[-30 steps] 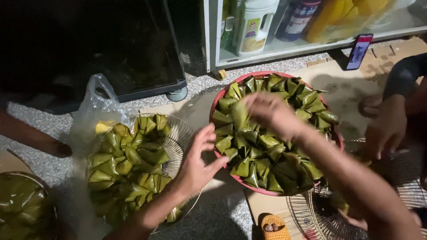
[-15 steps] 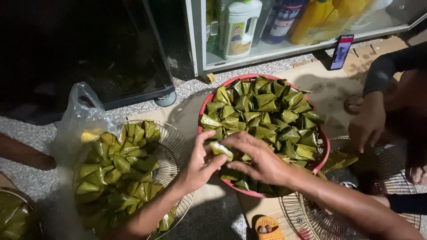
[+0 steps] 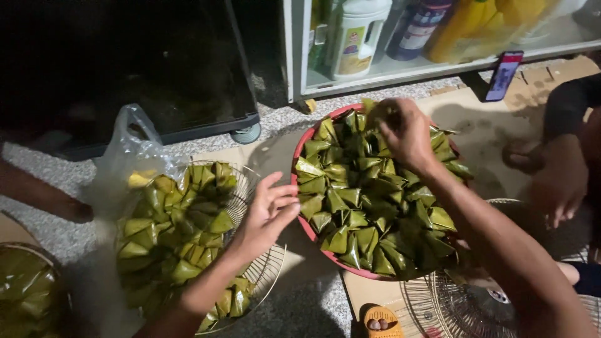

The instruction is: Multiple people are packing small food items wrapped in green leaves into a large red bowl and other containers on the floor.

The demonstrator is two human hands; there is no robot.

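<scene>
A red basin (image 3: 299,164) on cardboard is heaped with green leaf-wrapped pyramid parcels (image 3: 369,206). My right hand (image 3: 405,133) reaches over the pile to the basin's far rim, its fingers curled down around a parcel there. My left hand (image 3: 270,213) hovers open with fingers spread in the gap between the basin's left rim and a round wire basket (image 3: 266,275). That basket is lined with a clear plastic bag (image 3: 128,156) and is filled with more of the same parcels (image 3: 175,231).
Another person sits at right, with a hand (image 3: 559,194) and foot (image 3: 521,154) near the basin. A bare forearm (image 3: 44,195) lies at left. A fan grille (image 3: 460,300), an orange sandal (image 3: 382,319), a leaning phone (image 3: 504,75), a glass cabinet with bottles (image 3: 357,37) and a wheeled black cabinet (image 3: 245,133) surround the spot.
My right hand moved from the basin's near rim, where both hands met over a parcel, to its far rim. My left hand drew back and opened.
</scene>
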